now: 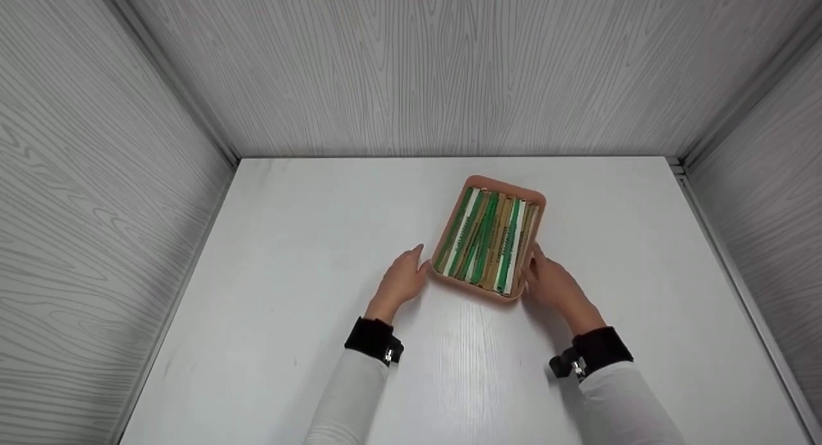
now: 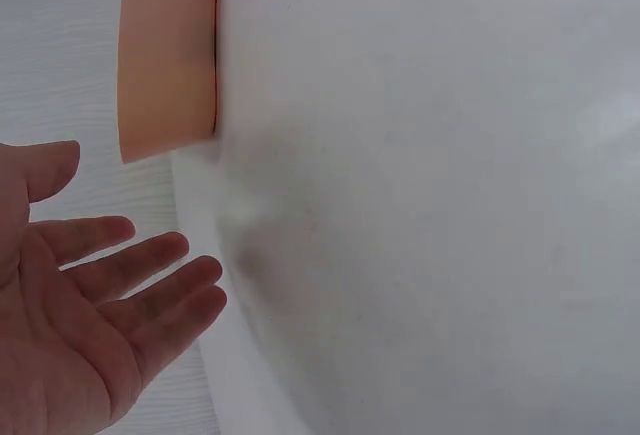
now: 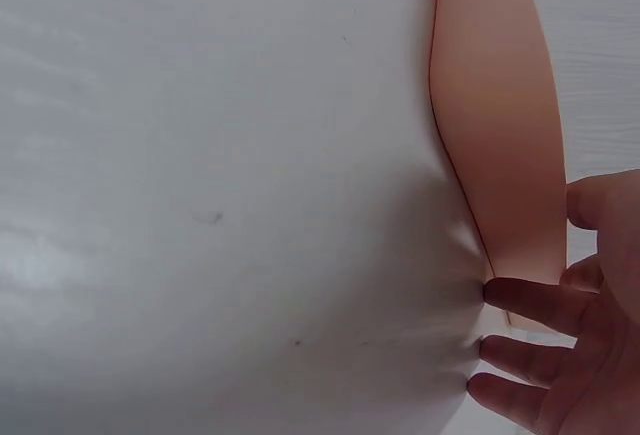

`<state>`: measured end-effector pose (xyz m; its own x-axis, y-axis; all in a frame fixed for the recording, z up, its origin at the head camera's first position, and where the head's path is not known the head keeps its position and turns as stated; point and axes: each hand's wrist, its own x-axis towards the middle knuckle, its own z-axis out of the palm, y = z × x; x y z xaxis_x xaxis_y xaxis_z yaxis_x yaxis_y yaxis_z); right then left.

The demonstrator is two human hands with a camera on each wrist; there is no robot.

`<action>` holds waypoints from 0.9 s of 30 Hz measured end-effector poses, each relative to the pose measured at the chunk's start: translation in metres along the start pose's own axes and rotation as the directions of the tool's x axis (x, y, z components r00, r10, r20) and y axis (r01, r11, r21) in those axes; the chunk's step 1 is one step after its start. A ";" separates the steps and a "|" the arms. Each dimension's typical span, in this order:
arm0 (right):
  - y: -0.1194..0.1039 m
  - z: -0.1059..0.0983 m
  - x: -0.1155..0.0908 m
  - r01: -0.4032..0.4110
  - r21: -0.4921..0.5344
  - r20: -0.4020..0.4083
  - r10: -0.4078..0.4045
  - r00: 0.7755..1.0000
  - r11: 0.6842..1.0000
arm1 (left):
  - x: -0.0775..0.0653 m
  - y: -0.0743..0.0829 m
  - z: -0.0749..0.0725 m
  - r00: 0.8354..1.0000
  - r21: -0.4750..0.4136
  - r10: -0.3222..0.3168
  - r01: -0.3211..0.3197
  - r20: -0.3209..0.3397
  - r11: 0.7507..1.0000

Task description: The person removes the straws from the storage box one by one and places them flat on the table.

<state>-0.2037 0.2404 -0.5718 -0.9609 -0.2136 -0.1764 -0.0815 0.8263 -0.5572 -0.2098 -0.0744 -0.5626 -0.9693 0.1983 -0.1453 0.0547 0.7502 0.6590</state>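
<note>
An orange-brown tray (image 1: pixel 507 187) with rounded corners lies turned at an angle on the white table. Thin flat packets (image 1: pixel 485 239) in green, white and brown stand in it on edge, packed side by side. My left hand (image 1: pixel 403 278) is beside the tray's near left corner, fingers extended; a gap separates them from the tray wall (image 2: pixel 168 55) in the left wrist view. At the near right side, my right hand (image 1: pixel 552 281) has its fingertips right at the wall (image 3: pixel 500 105), the fingers (image 3: pixel 535 305) fairly straight and low by the tabletop.
The white table (image 1: pixel 308 239) extends around the tray. Grey wood-grain panels rise at the back (image 1: pixel 411 72), left (image 1: pixel 83 207) and right (image 1: pixel 764 194). Each wrist wears a black strap (image 1: pixel 371 337) with a small camera, below which a white sleeve (image 1: pixel 350 393) begins.
</note>
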 end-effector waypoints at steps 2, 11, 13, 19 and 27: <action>-0.003 0.001 0.000 0.025 0.014 0.019 -0.025 1.000 1.000 | 0.001 -0.001 0.000 1.000 -0.035 0.013 -0.013 0.013 0.999; -0.008 0.008 -0.002 0.113 0.138 0.040 -0.120 0.992 0.984 | 0.003 0.000 -0.003 0.999 -0.143 0.018 -0.011 0.047 0.990; -0.009 0.009 -0.003 0.124 0.165 0.038 -0.132 0.990 0.978 | 0.002 0.000 -0.002 0.999 -0.156 0.020 -0.012 0.050 0.988; -0.013 0.010 -0.010 0.124 0.257 0.074 -0.147 0.986 0.959 | -0.004 -0.002 -0.002 0.997 -0.172 0.015 -0.002 0.076 0.985; -0.015 0.008 -0.007 0.091 0.335 0.047 -0.113 0.992 0.938 | -0.007 -0.002 -0.003 0.997 -0.160 0.035 -0.023 0.072 0.987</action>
<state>-0.1938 0.2255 -0.5693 -0.9321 -0.3298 -0.1498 -0.0753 0.5808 -0.8106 -0.2038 -0.0790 -0.5607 -0.9471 0.2695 -0.1745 0.0383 0.6345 0.7720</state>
